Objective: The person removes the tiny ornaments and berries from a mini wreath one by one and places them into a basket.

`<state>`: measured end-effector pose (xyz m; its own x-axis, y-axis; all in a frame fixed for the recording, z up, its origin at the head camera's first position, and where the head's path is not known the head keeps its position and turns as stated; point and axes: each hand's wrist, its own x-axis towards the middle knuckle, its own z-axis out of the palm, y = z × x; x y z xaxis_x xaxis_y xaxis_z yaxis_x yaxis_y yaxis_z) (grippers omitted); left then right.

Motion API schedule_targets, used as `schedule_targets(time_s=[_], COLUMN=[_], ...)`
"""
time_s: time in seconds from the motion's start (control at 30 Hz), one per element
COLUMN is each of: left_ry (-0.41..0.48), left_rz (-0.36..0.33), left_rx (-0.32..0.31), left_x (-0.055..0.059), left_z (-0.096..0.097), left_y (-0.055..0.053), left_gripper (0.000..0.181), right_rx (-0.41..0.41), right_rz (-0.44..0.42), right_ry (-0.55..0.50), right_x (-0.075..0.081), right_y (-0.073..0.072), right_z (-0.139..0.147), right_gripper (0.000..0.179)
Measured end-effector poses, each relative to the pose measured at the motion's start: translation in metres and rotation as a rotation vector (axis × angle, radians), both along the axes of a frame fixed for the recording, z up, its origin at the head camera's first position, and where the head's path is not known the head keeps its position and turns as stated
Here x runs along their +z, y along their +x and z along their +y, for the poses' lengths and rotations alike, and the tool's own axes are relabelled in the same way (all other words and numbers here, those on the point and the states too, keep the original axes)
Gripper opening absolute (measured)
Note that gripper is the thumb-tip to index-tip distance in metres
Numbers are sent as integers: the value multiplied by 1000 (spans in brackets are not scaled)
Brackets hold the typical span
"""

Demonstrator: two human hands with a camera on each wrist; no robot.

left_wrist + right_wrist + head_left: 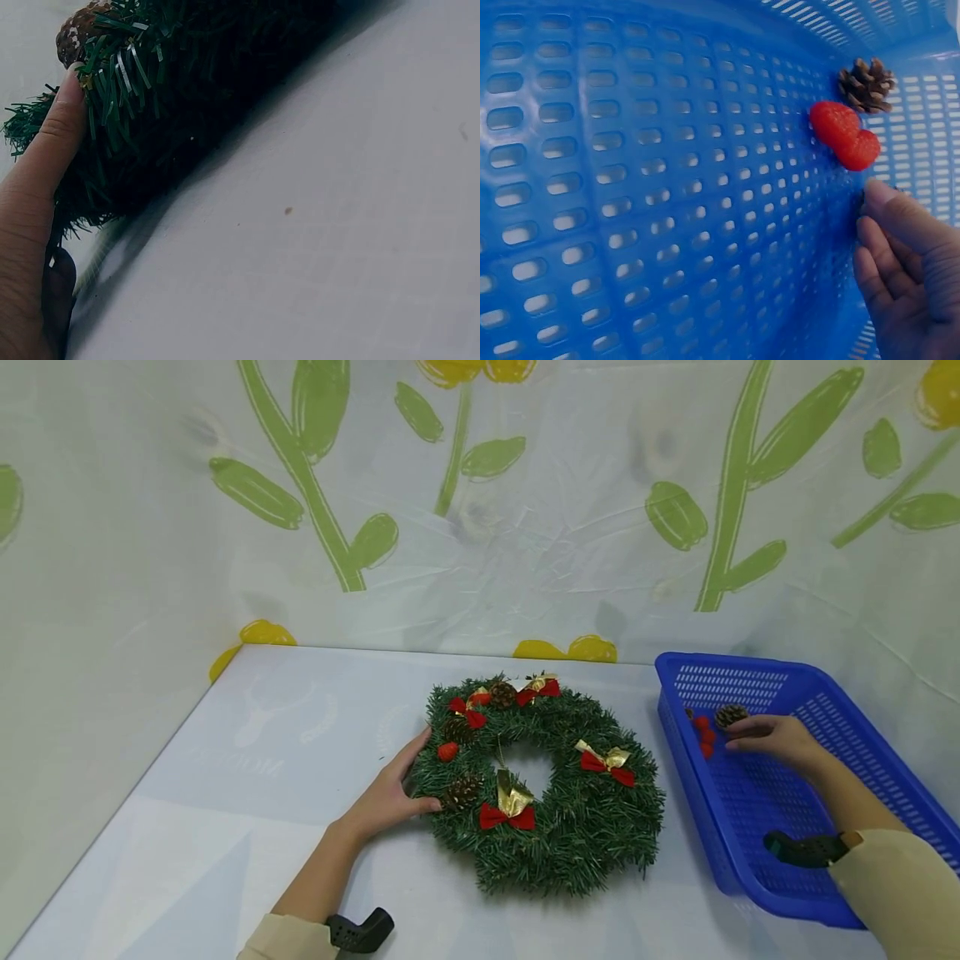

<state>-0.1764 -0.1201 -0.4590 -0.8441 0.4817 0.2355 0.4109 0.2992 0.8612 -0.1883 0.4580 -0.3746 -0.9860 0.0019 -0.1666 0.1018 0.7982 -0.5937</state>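
A green wreath [585, 852] with red-and-gold bows, pine cones and red berries lies on the table. At its left edge my left hand [386, 793] holds it, the thumb [64, 112] over the greenery close to a brown pine cone [75, 34] and the other fingers mostly hidden at the outer side. Inside the blue basket [738, 852] my right hand [783, 743] pinches a pine cone [731, 717], largely hidden behind the thumb in the right wrist view. Beside it are red berries [840, 127] and another pine cone [866, 86].
The basket stands at the right, its perforated wall [645, 187] rising around my right hand. A white table [300, 843] extends left and in front of the wreath. Behind is a pale curtain [562, 543] printed with plants and yellow flowers.
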Motion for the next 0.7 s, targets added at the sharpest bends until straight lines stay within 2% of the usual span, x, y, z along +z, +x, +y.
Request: schedule_targets(time_s=[0.1, 0.3, 0.43, 0.7], left_ry=[0, -4, -6, -2], left_rz=[0, -2, -5, -6], left_rx=[-3, 3, 6, 4], left_x=[0, 1, 2, 2], left_z=[1, 0, -1, 1], left_y=[0, 0, 1, 1], left_gripper=[103, 104, 104, 104], right_rx=[-4, -19, -13, -30], right_rz=[-1, 4, 10, 5], right_ry=[-12, -118, -147, -229], right_x=[3, 13, 20, 38], right_y=[0, -3, -5, -10], right_z=[1, -3, -7, -11], right_gripper=[55, 56, 58, 36])
